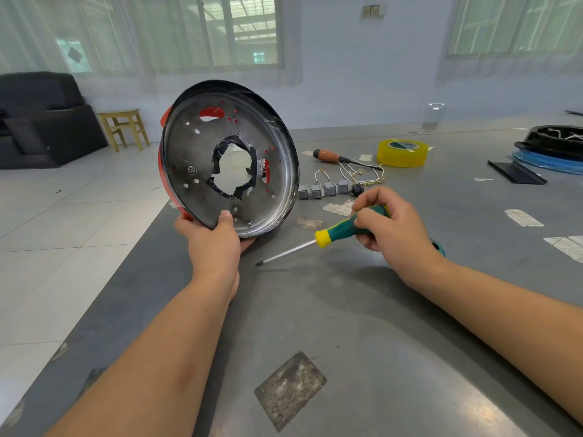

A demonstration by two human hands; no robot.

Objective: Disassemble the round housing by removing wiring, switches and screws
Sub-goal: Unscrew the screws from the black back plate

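Holding the part: the left hand (217, 238) grips the round housing (228, 157) at its lower rim, thumb pressed on the inner metal face and fingers curled behind; the housing stands on edge, tilted, at the left side of the surface (362, 326).
Tool hand: the right hand (389, 227) is wrapped around the green handle of the screwdriver (334, 233); the shaft points down-left, with its tip near the surface and apart from the housing.
Screw to reach: a small screw (250, 223) sits near the lower rim, just beside the thumb; I judge it is the next target.
Advice: rest the rim firmly on the surface, seat the tip fully in the screw head, push along the shaft while turning, and keep the thumb away.
Already out: the switches with wiring (331, 186) lie behind the right hand.
Further away: a wooden-handled screwdriver (334, 156) and a yellow tape roll (403, 152).
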